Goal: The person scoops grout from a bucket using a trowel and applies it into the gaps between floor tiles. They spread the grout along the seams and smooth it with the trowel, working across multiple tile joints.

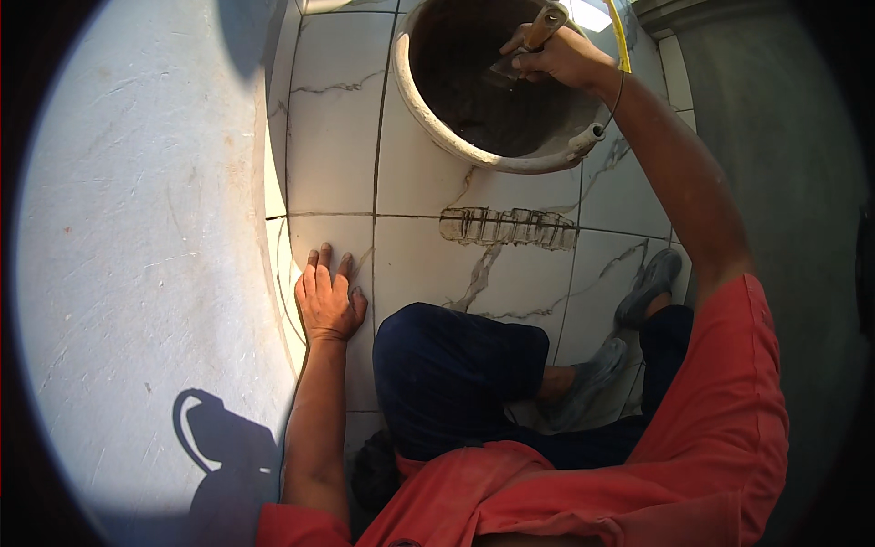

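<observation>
While my right hand (561, 56) is in the bucket (510, 165), its thumb and fingers pinch a tool with a brown handle (548, 22), low down near the blade. The tool is inside the bucket, near its right side. It might slip and fall in if my pinch gets loose, because I hold so little of it. The bucket's thin wire (621, 102) bends right by my wrist, so it may catch my arm and tip the bucket when I lift. I can't tell if they touch. A yellow strip (621, 38) hangs there too and could get in the way.

My left hand (328, 301) is flat on a tile, nearer to me than the bucket and to its left. Its fingers are a little spread, with the thumb out. If I lean hard, it could slide, since the tile looks smooth.

A ridged strip (508, 228) lies just on my side of the bucket, and drips could land on it. My bent knee (437, 346) is past that, closer to me. A pale surface (137, 228) is left of the bucket. The bucket is dark inside, so I can't tell what's in it.
</observation>
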{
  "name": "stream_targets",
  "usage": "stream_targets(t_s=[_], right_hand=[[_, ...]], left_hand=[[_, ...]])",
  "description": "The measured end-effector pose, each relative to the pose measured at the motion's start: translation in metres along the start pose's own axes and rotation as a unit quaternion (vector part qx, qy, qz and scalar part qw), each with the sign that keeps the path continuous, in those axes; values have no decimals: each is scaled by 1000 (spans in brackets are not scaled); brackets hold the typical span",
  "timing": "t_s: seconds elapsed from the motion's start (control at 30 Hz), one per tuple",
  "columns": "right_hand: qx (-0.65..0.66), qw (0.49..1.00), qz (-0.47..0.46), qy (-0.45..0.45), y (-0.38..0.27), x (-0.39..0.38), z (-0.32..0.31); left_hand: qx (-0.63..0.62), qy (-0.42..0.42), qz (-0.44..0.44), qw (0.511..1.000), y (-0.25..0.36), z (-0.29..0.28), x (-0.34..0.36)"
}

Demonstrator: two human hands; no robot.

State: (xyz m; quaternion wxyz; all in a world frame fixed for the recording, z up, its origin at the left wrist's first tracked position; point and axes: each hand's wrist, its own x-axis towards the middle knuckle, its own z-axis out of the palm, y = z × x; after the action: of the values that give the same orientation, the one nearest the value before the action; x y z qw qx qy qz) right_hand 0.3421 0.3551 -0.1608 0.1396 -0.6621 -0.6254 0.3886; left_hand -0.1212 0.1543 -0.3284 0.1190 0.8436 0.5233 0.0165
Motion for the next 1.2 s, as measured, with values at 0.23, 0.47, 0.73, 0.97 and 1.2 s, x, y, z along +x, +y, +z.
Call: stream_targets(t_s=[0.23, 0.47, 0.73, 0.97, 1.2], right_hand=[[-242, 963, -117, -26, 26, 35, 9], [-214, 962, -28, -170, 23, 28, 11], [22, 983, 82, -162, 15, 13, -20], [-275, 953, -95, -84, 31, 29, 3], [-385, 900, -43, -199, 12, 21, 11]], left_hand=[[-19, 1, 3, 1000, 4, 0, 3], [-13, 5, 6, 1000, 1, 1, 1], [-9, 6, 5, 1000, 1, -3, 1], [-8, 8, 4, 1000, 2, 3, -1], [-12, 10, 3, 1000, -1, -1, 0]])
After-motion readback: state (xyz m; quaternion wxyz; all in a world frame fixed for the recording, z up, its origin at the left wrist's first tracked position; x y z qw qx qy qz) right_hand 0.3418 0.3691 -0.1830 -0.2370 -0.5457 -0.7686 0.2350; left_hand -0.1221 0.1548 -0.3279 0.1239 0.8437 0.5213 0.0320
